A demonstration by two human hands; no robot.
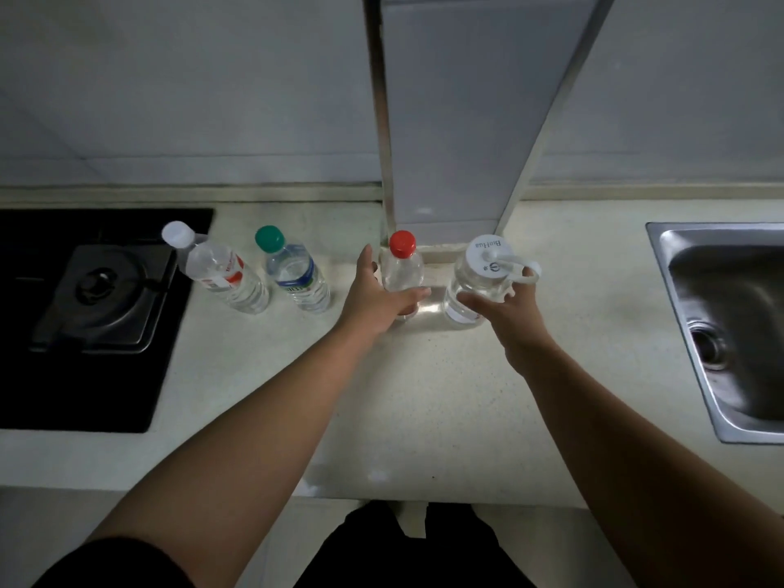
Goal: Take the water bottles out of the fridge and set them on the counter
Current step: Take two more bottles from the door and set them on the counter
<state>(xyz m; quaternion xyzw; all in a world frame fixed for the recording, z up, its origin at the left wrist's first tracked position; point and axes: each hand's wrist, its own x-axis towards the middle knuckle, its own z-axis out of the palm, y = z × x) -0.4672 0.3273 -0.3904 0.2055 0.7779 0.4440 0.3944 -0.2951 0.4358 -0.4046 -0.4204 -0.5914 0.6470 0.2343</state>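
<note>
Several clear water bottles stand on the pale counter [382, 396]. A white-capped bottle [220, 273] and a green-capped bottle [292, 273] stand at the left, free of my hands. My left hand [377, 299] is wrapped around the lower part of a red-capped bottle [402, 265] that rests on the counter. My right hand [505, 307] grips a wider bottle with a white lid and loop handle [477, 273], also resting on the counter. The fridge is out of view.
A black gas hob [97, 316] with a burner fills the counter's left end. A steel sink [729, 324] lies at the right. A tiled pillar [449, 120] rises from the back wall right behind the two held bottles.
</note>
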